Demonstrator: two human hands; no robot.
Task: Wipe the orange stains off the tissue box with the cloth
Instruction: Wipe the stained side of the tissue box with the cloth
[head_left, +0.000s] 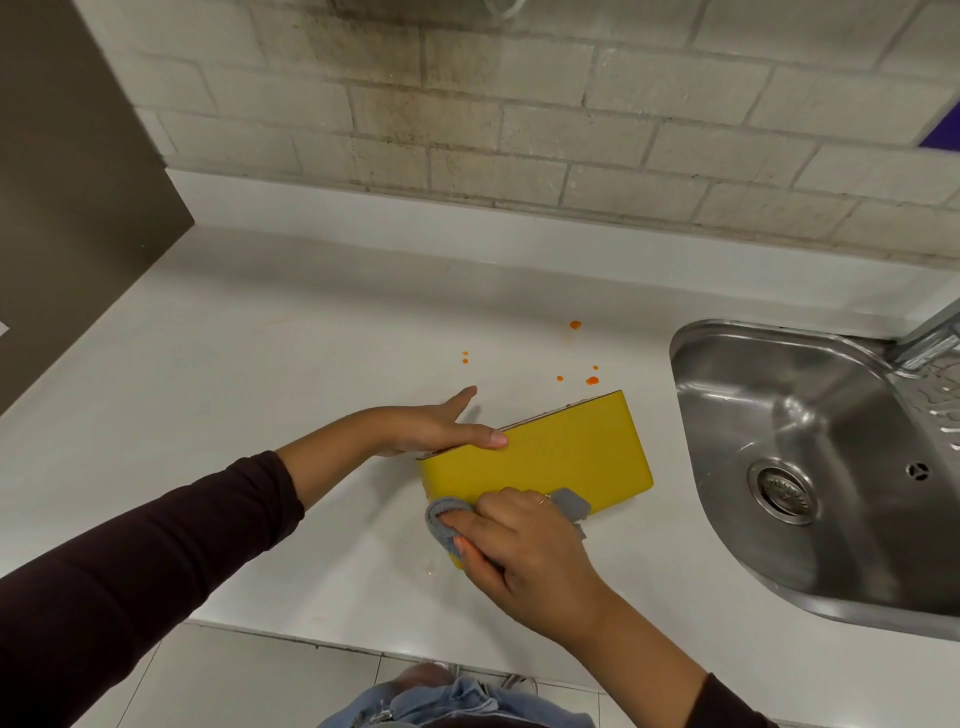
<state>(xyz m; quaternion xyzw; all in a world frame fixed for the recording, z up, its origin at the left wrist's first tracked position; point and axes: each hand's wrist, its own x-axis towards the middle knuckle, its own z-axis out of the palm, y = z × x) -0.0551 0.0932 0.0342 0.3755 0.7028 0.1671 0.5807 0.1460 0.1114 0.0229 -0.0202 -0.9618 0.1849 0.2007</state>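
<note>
Counter (218, 364) white, orange drops (591, 381), steel sink (810, 415), tiled wall (519, 130)

Head view: looks steeply down, close over counter (260, 332).

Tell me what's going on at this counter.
A person is cleaning a yellow tissue box on a white counter. The left hand steadies its top edge with straight fingers, while the right hand grips a grey cloth against the box's near lower corner. Orange drops lie on the counter behind it, near the sink.
</note>
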